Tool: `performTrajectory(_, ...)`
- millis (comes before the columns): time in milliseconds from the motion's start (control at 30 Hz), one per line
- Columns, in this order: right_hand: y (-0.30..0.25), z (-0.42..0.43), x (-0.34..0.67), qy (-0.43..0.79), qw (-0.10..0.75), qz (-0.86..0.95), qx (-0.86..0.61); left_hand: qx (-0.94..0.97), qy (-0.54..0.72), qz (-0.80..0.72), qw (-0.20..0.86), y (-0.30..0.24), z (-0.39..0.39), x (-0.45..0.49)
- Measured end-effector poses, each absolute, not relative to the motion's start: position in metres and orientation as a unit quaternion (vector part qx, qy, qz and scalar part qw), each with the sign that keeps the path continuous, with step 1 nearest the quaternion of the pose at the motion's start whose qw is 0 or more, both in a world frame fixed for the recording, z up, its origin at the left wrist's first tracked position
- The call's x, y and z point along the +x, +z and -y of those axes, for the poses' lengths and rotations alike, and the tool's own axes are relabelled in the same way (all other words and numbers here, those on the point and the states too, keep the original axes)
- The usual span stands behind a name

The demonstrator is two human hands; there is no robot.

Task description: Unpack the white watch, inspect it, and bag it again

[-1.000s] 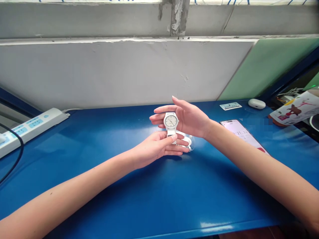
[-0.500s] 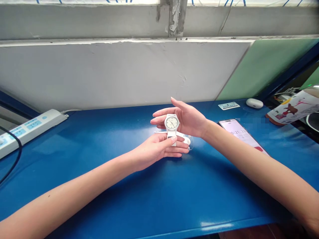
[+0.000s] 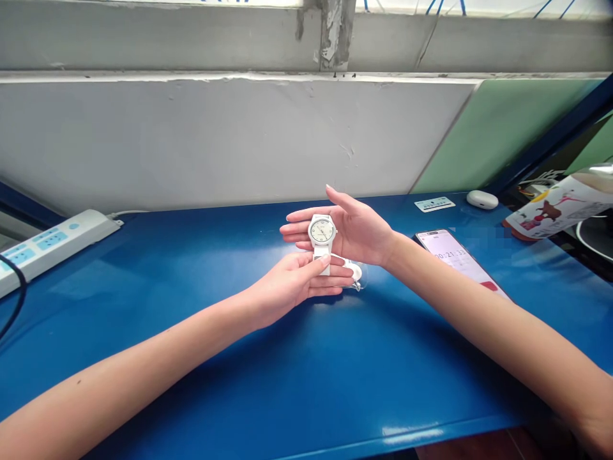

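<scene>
A white wristwatch (image 3: pixel 322 230) is held up with its round dial facing me. My left hand (image 3: pixel 292 284) pinches the lower strap, thumb on top and fingers stretched beneath it. Just behind the dial, my right hand (image 3: pixel 357 230) is spread with its palm turned to the left and its thumb up; whether it touches the watch I cannot tell. Partly hidden behind my left fingers, a small white item with a clear round part (image 3: pixel 357 273) lies on the blue table (image 3: pixel 306 370).
A phone (image 3: pixel 460 262) showing a timer lies beside my right forearm. Farther back are a small card (image 3: pixel 435 204) and a white earbud case (image 3: pixel 482 199). A printed container (image 3: pixel 558 204) leans at the right. At the left sits a power strip (image 3: pixel 52 246) with a black cable.
The watch has tilted slightly, and its dial now lies more over my right fingers. The whole view has shifted a little. My left hand keeps its pinch on the strap.
</scene>
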State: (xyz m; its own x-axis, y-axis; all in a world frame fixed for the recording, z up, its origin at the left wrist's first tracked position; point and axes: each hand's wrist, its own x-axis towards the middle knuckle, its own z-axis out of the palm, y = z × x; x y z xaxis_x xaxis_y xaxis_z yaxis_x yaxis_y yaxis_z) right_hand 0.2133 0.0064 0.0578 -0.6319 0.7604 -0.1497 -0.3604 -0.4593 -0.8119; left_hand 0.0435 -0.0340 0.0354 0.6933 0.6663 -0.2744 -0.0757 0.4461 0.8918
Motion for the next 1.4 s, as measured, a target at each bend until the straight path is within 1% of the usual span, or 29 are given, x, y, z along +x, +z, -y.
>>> performTrajectory(433,0.058,-0.004,0.213,0.804,0.351,0.408,-0.253,0.475,0.236,-0.347,0.774,0.035,0.032,0.041)
performTrajectory(800,0.061,0.000,0.211,0.751,0.418,0.431,-0.276,0.502,0.267,-0.365,0.737,0.042,0.029,0.039)
performTrajectory(867,0.062,0.001,0.213,0.724,0.430,0.454,-0.291,0.541,0.285,-0.375,0.697,0.042,0.028,0.038)
performTrajectory(933,0.063,0.002,0.214,0.700,0.441,0.475,-0.302,0.610,0.300,-0.382,0.626,0.040,0.027,0.036)
performTrajectory(1100,0.068,0.005,0.213,0.671,0.450,0.498,-0.314,0.777,0.312,-0.399,0.374,0.037,0.023,0.025)
performTrajectory(1200,0.071,0.005,0.214,0.603,0.467,0.536,-0.361,0.825,0.314,-0.406,0.236,0.037,0.019,0.021)
performTrajectory(1300,0.070,0.007,0.220,0.503,0.475,0.568,-0.445,0.843,0.318,-0.404,0.154,0.033,0.015,0.020)
performTrajectory(1400,0.063,0.016,0.227,0.475,0.453,0.588,-0.472,0.860,0.303,-0.390,0.127,0.026,0.012,0.020)
